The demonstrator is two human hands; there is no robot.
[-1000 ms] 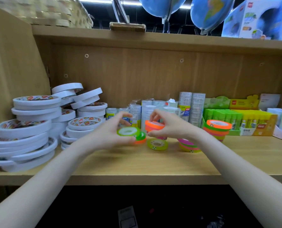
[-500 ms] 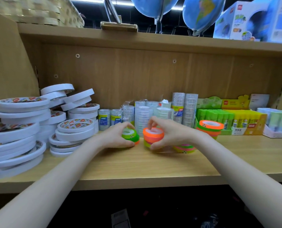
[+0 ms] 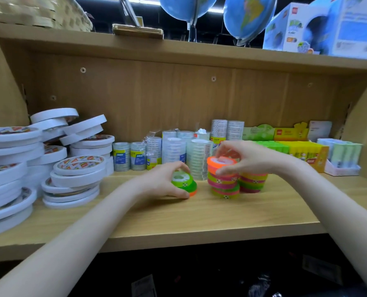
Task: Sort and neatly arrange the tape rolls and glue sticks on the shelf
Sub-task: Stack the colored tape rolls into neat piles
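My left hand (image 3: 165, 181) grips a small stack of neon tape rolls (image 3: 183, 183), light green on top, darker green and orange beneath, resting on the wooden shelf (image 3: 178, 219). My right hand (image 3: 240, 156) pinches an orange tape roll (image 3: 221, 163) sitting on top of a taller stack of neon rolls (image 3: 224, 186) in green, pink and yellow. A second neon stack (image 3: 252, 182) stands right behind it, partly hidden by my wrist. Boxes of green and yellow glue sticks (image 3: 302, 150) stand at the back right.
Tall piles of white double-sided tape (image 3: 11, 168) fill the left side, some leaning at the back (image 3: 82, 127). Clear tape rolls in wrapped columns (image 3: 174, 150) line the back wall. A white tray of pale glue sticks (image 3: 343, 159) sits far right. Globes (image 3: 249, 16) stand above.
Both hands lowered their rolls onto the shelf. The orange roll in my right hand now sits on a taller neon stack; the left-hand stack rests on the board.
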